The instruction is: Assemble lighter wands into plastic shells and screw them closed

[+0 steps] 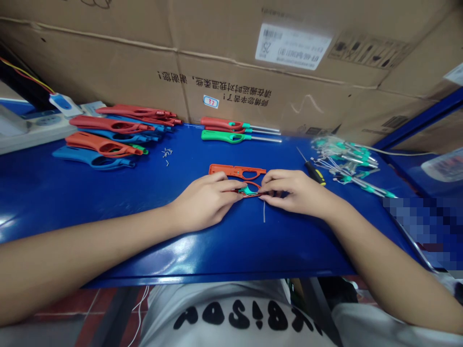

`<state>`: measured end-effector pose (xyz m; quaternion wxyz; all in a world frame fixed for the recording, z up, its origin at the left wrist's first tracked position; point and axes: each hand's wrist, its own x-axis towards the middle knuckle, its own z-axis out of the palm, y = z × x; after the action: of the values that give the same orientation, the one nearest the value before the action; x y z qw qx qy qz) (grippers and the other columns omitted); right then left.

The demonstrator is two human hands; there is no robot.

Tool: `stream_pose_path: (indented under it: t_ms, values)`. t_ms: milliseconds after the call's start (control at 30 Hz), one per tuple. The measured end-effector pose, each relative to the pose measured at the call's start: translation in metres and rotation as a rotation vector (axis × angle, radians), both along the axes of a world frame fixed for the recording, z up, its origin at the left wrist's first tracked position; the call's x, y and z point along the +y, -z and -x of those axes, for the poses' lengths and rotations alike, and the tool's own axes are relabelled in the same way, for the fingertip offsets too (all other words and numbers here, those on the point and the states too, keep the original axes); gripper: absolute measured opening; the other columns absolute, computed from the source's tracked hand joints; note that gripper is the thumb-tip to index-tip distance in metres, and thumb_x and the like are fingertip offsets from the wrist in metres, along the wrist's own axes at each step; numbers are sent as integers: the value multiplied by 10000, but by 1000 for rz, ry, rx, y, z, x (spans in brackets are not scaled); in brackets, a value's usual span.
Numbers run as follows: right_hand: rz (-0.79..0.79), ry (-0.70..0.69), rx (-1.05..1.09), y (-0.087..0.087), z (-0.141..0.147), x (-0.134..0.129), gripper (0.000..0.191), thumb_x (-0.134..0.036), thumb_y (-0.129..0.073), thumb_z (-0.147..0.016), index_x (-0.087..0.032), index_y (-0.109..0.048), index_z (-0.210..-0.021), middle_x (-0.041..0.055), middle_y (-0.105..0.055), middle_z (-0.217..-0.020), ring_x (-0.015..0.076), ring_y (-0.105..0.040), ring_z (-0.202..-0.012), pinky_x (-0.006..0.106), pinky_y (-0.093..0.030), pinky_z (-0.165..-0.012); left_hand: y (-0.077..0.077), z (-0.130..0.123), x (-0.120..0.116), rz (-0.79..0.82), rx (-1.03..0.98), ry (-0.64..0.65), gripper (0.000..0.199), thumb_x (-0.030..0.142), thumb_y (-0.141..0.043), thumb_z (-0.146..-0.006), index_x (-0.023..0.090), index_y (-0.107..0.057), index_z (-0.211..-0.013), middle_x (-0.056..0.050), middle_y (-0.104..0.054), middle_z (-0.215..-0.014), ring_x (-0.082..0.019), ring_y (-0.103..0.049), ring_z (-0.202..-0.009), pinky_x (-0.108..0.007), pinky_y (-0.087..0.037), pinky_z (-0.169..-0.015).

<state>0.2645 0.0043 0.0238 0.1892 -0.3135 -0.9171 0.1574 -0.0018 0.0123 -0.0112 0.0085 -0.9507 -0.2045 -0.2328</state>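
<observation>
At the middle of the blue table, my left hand (208,200) and my right hand (294,190) meet over an orange lighter half-shell with a green trigger (248,191) in it. My left fingers are closed on the shell's left part, hiding most of it. The right thumb and fingertips pinch at its right end; any small part between them is too small to make out. Just behind lies a second orange half-shell (231,170), its hollow inside facing up. A thin clear tube (264,212) sticks out below my right fingertips.
Red, orange and blue lighter shells (104,144) are piled at the left, near small screws (166,154). Lighters with metal tubes (240,136) lie by the cardboard box (224,58). At the right are a screwdriver (314,172) and wired green-and-metal parts (347,156).
</observation>
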Motion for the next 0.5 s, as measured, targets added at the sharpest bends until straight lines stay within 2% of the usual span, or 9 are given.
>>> stream_pose_path:
  t_ms: [200, 500]
  values:
    - [5, -18, -18, 0, -1, 0, 146, -142, -623, -907, -178, -741, -984, 84, -707, -1028, 181, -686, -936, 302, -551, -825, 0, 0, -1, -22, -10, -1, 238, 177, -524, -981, 192, -750, -1052, -21, -721, -1246, -222, -651, -957, -357, -562, -833]
    - [4, 25, -155, -1, -2, -3, 171, -220, -583, -953, -176, -740, -1006, 100, -686, -1072, 210, -673, -957, 341, -535, -854, 0, -1, 0, -3, -4, -15, 246, 194, -512, -994, 198, -749, -1062, -35, -730, -1227, -220, -654, -965, -361, -548, -854]
